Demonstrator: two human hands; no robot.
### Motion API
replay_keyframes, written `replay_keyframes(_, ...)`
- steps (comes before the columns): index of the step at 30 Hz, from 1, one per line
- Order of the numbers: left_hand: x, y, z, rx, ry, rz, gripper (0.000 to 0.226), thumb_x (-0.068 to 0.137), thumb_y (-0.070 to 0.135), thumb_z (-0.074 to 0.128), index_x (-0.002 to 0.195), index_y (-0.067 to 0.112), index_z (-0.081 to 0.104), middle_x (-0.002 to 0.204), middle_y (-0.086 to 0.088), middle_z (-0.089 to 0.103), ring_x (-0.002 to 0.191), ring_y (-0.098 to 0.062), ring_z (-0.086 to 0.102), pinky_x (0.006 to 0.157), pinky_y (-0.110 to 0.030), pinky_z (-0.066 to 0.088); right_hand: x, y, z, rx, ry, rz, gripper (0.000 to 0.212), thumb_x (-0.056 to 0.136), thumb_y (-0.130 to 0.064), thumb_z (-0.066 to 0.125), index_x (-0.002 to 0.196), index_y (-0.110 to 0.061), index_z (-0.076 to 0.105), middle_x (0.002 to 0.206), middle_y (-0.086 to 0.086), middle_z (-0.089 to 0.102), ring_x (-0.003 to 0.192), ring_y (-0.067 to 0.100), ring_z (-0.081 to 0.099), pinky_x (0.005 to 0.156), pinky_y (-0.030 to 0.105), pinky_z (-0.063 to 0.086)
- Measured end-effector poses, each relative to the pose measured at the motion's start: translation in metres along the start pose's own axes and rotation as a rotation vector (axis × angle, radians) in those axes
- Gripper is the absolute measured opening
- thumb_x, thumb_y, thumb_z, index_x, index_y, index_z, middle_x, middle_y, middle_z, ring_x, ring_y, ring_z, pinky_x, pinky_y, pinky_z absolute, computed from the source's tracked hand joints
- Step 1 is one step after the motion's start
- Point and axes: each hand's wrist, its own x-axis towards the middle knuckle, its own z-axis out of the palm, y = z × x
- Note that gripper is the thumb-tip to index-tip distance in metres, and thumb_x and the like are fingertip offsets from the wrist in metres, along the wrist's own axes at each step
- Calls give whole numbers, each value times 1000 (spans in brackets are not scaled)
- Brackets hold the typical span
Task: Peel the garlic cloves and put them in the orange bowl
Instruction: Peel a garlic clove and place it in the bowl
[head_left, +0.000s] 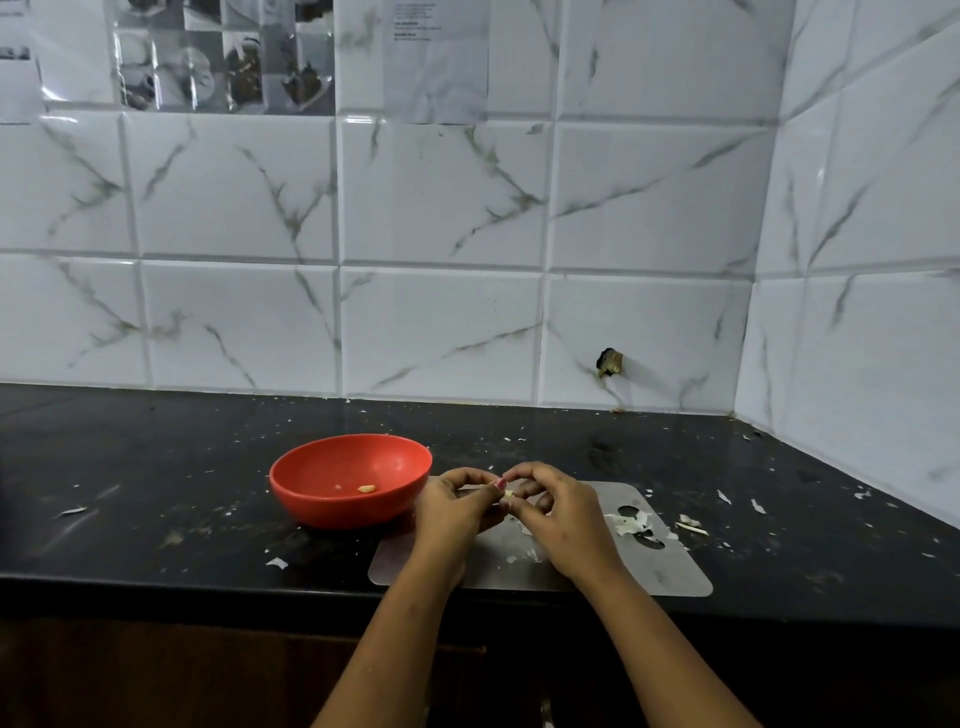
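- Both left hand (454, 506) and right hand (558, 514) pinch a garlic clove (508, 493) just right of the orange bowl (332, 512), its axis unclear.
- Inside it, a peeled clove (367, 488) lies left-right.

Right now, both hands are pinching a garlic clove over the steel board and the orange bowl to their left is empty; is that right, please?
Not quite: the orange bowl is not empty; the head view shows one peeled clove lying in it. Otherwise yes: the left hand and right hand pinch a garlic clove over the steel board.
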Motion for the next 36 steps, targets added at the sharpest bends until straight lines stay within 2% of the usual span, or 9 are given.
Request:
replay_keyframes(3,1,-1,0,9,-36,-13,10,86,-2,61,77,1,61,67,-14,66,58,-16,66,56,-19,54,0,-2,-1,103,10,0,17,82,-12,73,92,-25,71,79,-8,68,69,-1,62,61,11,48)
replay_keyframes(6,2,-2,-1,18,-86,-4,7,87,2,63,80,3,61,71,-14,64,65,-18,63,61,-21,52,0,-4,-3,182,39,14,12,81,-10,74,84,-21,71,79,-8,70,70,-4,63,60,7,44)
replay_keyframes(10,0,-3,-1,98,-136,65,11,84,3,65,88,13,64,84,-2,65,81,-11,58,67,-22,46,0,-5,-6,319,30,56,4,83,-16,72,83,-20,73,80,-4,72,64,2,59,58,14,45)
replay_keyframes(13,-1,-1,-3,133,-171,121,16,82,0,66,84,16,63,82,0,63,77,-11,54,61,-19,43,-1,-3,-6,433,-24,142,5,85,-13,70,86,-17,73,77,0,71,60,9,56,52,22,45)
replay_keyframes(16,-3,0,-3,138,-177,134,15,84,4,66,84,18,63,76,3,63,71,-6,55,55,-15,41,-1,-6,-8,543,-60,194,7,80,-13,74,88,-13,72,75,1,71,63,6,58,52,20,44)
replay_keyframes(20,-5,2,-1,120,-207,151,14,85,6,65,87,19,62,78,2,63,74,-6,57,57,-16,41,-1,-10,-15,674,-69,246,12,78,-5,74,90,-5,72,70,-2,71,57,-3,59,48,11,40)
replay_keyframes(24,-8,3,-1,137,-248,178,13,88,7,62,87,20,59,83,1,62,80,-7,57,63,-20,42,1,-8,-15,680,-92,307,23,73,-19,77,91,-6,73,69,-1,68,53,-1,48,49,17,32)
replay_keyframes(27,-8,3,-2,163,-261,183,13,89,9,61,86,22,59,85,1,62,81,-8,56,63,-21,42,1,-7,-16,673,-98,334,20,74,-18,77,91,-7,74,64,-4,66,51,-1,46,51,19,32)
replay_keyframes(36,-8,0,2,113,-257,230,12,88,0,58,86,12,57,77,-5,61,61,-5,55,59,-20,49,0,-9,-19,705,-120,336,25,66,-26,76,85,-11,77,70,3,67,57,6,43,51,20,30)
